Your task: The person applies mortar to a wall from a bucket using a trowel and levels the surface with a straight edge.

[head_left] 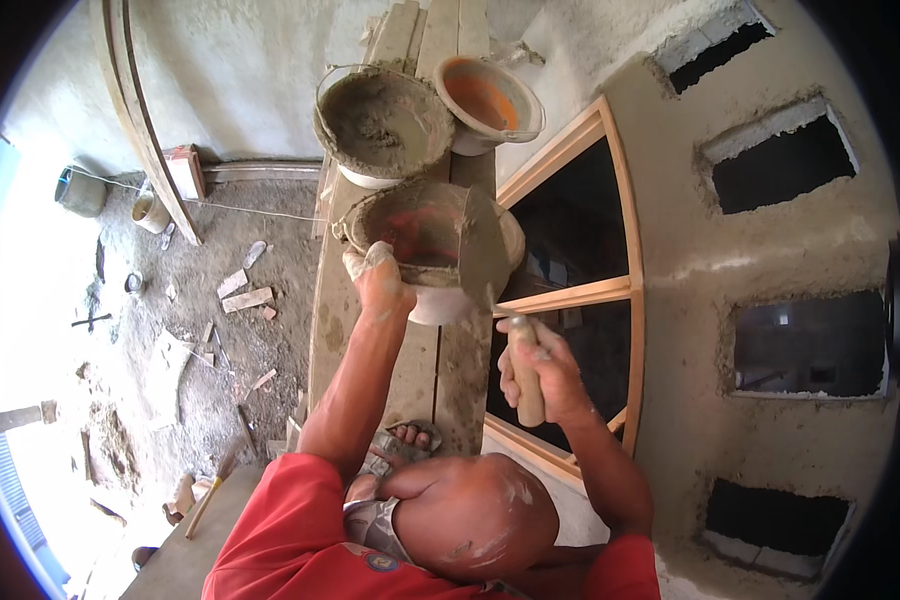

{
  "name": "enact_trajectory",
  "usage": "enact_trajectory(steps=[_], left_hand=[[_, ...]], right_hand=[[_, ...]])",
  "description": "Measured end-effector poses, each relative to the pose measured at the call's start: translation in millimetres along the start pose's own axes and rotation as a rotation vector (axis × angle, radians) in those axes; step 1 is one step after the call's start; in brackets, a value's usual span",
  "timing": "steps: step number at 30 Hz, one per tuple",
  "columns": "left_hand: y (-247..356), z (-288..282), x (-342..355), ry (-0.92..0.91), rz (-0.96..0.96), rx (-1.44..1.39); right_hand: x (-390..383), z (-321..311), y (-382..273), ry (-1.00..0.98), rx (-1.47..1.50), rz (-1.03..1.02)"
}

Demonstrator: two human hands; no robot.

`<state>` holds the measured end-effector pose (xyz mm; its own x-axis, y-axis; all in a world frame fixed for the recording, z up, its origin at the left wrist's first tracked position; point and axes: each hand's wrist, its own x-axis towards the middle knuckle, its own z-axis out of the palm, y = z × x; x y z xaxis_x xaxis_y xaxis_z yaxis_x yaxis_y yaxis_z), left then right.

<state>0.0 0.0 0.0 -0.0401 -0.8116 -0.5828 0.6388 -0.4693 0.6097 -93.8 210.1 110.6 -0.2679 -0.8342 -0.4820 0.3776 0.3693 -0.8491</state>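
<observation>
No words or numbers can be read. The one mark that shows is a small round badge [380, 562] on the red shirt [275, 520] the person wears. It sits on the front of the shirt, between its two sleeves [622, 570] and nearer the left one. The badge looks mostly blue with paler parts, and any lettering on it is too small to make out.

A mortar bucket [365, 181] blocks beyond the held bucket [438, 305]; window frame [570, 295] bounds right; room leftward.
</observation>
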Motion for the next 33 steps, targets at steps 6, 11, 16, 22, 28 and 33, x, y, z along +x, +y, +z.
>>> enact_trajectory(steps=[6, 11, 16, 22, 28, 33], left_hand=[[30, -38, -7, -0.184, -0.025, -0.038], [44, -54, -12, -0.276, -0.051, -0.008], [55, -63, -3, -0.344, -0.005, 0.020], [47, -80, 7, -0.522, 0.040, -0.010], [15, -86, -9, -0.471, 0.208, 0.051], [6, -100, -34, -0.451, 0.267, 0.227]], right_hand=[[19, 25, -96, 0.225, -0.556, -0.680], [93, 40, -119, 0.278, -0.579, -1.067], [169, 33, -117, 0.269, -1.480, -0.629], [54, -13, -77, 0.259, -0.315, -0.170], [-4, -3, 13, 0.379, 0.247, 0.117], [13, 1, 46, 0.331, 0.497, 0.124]])
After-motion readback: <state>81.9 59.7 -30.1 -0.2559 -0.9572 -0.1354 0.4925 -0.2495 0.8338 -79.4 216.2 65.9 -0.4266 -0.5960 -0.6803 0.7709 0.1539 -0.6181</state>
